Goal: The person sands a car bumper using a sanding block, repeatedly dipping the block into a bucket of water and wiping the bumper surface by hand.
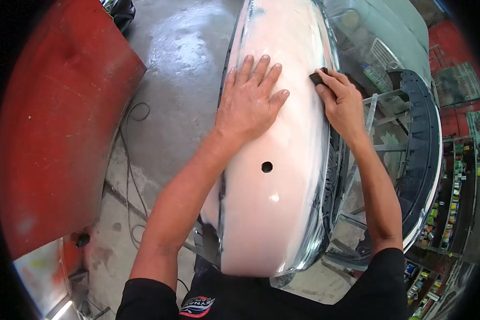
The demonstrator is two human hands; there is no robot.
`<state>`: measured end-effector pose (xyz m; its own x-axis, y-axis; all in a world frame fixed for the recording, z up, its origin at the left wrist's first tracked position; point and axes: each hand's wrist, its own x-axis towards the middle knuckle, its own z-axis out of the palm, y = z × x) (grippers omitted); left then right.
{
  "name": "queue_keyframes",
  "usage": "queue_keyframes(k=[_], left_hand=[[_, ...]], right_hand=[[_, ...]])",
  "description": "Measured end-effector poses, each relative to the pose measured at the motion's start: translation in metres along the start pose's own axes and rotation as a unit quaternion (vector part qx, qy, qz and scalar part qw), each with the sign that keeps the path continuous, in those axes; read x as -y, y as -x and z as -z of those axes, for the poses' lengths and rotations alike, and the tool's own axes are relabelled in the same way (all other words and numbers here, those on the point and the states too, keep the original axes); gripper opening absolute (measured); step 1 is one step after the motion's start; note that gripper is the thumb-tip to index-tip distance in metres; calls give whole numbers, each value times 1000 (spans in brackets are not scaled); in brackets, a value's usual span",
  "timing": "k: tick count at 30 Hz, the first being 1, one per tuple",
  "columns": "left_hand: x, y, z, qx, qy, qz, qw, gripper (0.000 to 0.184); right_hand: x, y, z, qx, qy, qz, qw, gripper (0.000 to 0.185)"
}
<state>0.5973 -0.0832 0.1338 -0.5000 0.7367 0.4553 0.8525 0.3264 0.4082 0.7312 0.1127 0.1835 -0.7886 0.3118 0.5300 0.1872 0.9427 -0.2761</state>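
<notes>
A car bumper [245, 213] with a pale pinkish, smooth coat stretches lengthwise in front of me, with a small round hole in its near half. My left hand [249, 104] lies flat on its upper surface, fingers spread, holding nothing. At the bumper's right edge, my right hand [342, 98] pinches a small dark piece of sandpaper [317, 78] against the surface. My fingers cover part of the sandpaper, so its full shape is hidden.
A large red panel [58, 122] stands at left, with a thin cable [128, 160] on the concrete floor beside it. To the right are a metal stand [370, 148], another dark-lined bumper [416, 154] and shelves [448, 213] of small cans. A greenish covering [378, 21] is at upper right.
</notes>
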Motion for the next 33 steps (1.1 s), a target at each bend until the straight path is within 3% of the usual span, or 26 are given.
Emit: queue_keyframes(k=[7,10,13,18,21,22,24,27,30,33], left_hand=[[1,1,1,20,11,-2,1000,61],[2,0,0,24,12,0,1000,61],[0,2,-3,12,2,7,1000,60],[3,0,-2,17,2,-3,1000,60],[2,2,-1,23,4,-4,1000,60],[2,1,1,23,5,-6,1000,60],[0,0,3,27,6,-2,1000,61],[-1,-1,6,26,10,4,1000,61],[1,2,0,22,9,4,1000,60],[2,1,-1,22,4,-3,1000,60]], right_hand=[[-43,-70,-38,-20,32,-45,998,26],[-21,-24,-20,-26,14,8,1000,29],[15,28,9,22,-6,-20,1000,31],[-45,-55,-34,-26,-8,10,1000,27],[-42,-77,-42,-36,28,-63,997,28],[-40,-68,-37,-15,33,-71,997,30],[-18,-22,-21,-32,16,15,999,31],[15,17,5,3,-20,-10,1000,32],[-30,-35,-24,-28,0,43,999,29],[-57,-90,-48,-39,57,-19,997,32]])
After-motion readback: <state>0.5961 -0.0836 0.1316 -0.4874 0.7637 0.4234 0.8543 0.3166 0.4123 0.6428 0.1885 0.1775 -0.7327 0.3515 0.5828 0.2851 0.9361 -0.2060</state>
